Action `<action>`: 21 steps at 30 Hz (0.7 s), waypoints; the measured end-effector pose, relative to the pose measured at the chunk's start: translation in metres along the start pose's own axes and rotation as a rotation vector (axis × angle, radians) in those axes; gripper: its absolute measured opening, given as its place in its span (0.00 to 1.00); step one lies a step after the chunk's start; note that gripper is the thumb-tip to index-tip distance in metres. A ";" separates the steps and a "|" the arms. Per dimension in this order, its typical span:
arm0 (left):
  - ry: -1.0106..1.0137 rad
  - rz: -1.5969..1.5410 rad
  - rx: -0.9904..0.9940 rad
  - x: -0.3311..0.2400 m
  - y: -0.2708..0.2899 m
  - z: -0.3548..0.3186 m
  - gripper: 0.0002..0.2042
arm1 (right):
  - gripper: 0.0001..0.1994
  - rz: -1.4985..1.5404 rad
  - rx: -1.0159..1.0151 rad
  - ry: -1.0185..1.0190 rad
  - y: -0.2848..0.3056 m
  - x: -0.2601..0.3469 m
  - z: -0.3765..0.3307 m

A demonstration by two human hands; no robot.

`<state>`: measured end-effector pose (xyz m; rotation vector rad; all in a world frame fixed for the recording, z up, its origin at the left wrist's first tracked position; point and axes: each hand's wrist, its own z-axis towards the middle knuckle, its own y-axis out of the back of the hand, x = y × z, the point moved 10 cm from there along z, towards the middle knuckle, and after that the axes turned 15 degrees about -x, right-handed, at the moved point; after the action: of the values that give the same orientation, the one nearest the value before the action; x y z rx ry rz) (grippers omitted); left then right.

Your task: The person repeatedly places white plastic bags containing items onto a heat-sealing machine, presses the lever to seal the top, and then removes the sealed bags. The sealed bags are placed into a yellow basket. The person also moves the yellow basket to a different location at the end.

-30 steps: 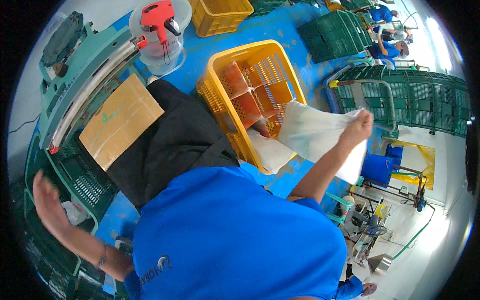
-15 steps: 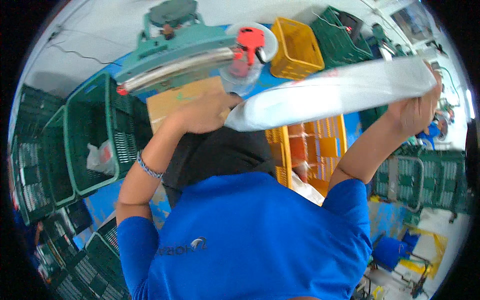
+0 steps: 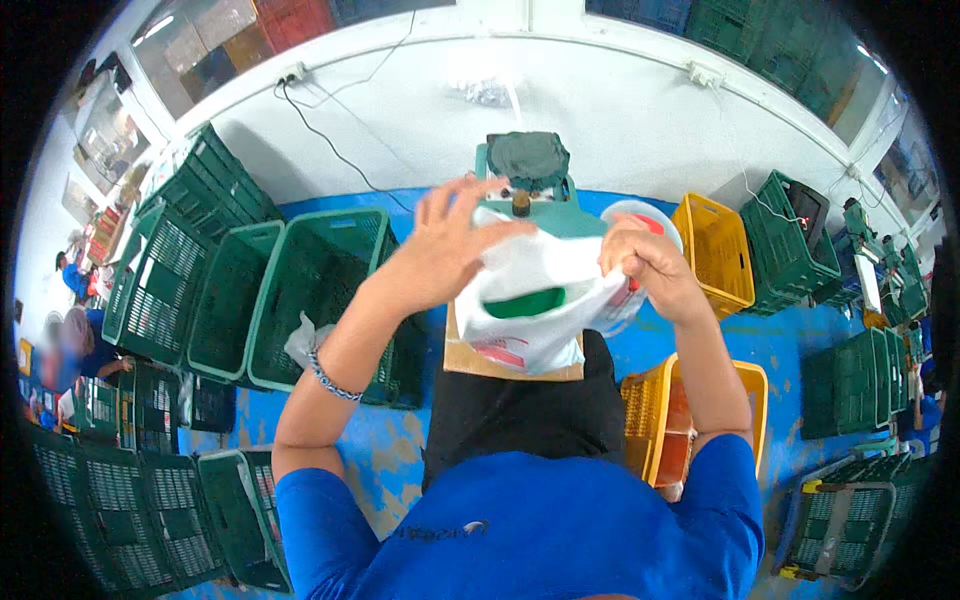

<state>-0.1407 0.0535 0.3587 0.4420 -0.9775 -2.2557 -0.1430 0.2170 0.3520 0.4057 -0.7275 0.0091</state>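
A white plastic bag (image 3: 545, 335) with red print hangs in front of me above my lap. My right hand (image 3: 648, 262) is closed on its upper right edge, fingers pinched round the plastic. My left hand (image 3: 440, 245) is at the upper left edge with fingers spread and thumb stretched out over the bag; whether it touches the plastic I cannot tell. A green oval patch (image 3: 525, 303) shows in the bag's front. Behind the bag stands a teal machine (image 3: 585, 222) with a dark cloth (image 3: 528, 160) on top, mostly hidden. Brown cardboard (image 3: 462, 362) lies under the bag.
Green crates (image 3: 330, 225) stand at my left, one holding a clear plastic bag (image 3: 303, 340). A yellow crate (image 3: 712, 262) and more green crates stand at the back right. Close by my right side is a yellow crate (image 3: 757, 400) with reddish contents. A round white container (image 3: 668, 222) is behind my right hand.
The bag was stretched flat and sideways between both hands; now it hangs upright in front of me. My left hand has opened, and my right has come inward. The view has shifted.
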 end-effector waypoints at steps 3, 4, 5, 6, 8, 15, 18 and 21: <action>-0.033 -0.119 0.140 0.004 -0.024 0.003 0.25 | 0.20 0.004 -0.015 -0.004 0.018 -0.004 -0.006; -0.024 -0.130 0.143 0.010 -0.028 0.005 0.25 | 0.18 -0.007 -0.032 -0.049 0.024 -0.010 -0.008; -0.055 -0.148 0.096 0.012 -0.026 0.009 0.24 | 0.19 -0.012 -0.017 -0.044 0.027 -0.011 -0.009; -0.087 -0.150 0.039 0.015 -0.023 0.013 0.20 | 0.19 -0.024 -0.003 -0.061 0.027 -0.014 -0.011; 0.090 -0.190 0.191 0.042 -0.043 0.016 0.15 | 0.21 -0.047 0.045 -0.076 0.023 -0.016 -0.013; 0.227 0.001 0.199 0.080 -0.031 0.013 0.09 | 0.08 -0.543 0.076 0.070 0.022 0.018 -0.025; 0.030 0.144 0.097 0.060 -0.012 0.012 0.10 | 0.04 -0.749 0.109 0.222 0.011 0.045 -0.030; -0.056 0.196 0.035 0.051 0.013 0.018 0.07 | 0.04 -0.839 0.071 0.396 0.004 0.072 -0.021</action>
<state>-0.1823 0.0226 0.3775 0.2861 -1.0426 -2.0873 -0.0757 0.2191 0.3858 0.7284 -0.1280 -0.6595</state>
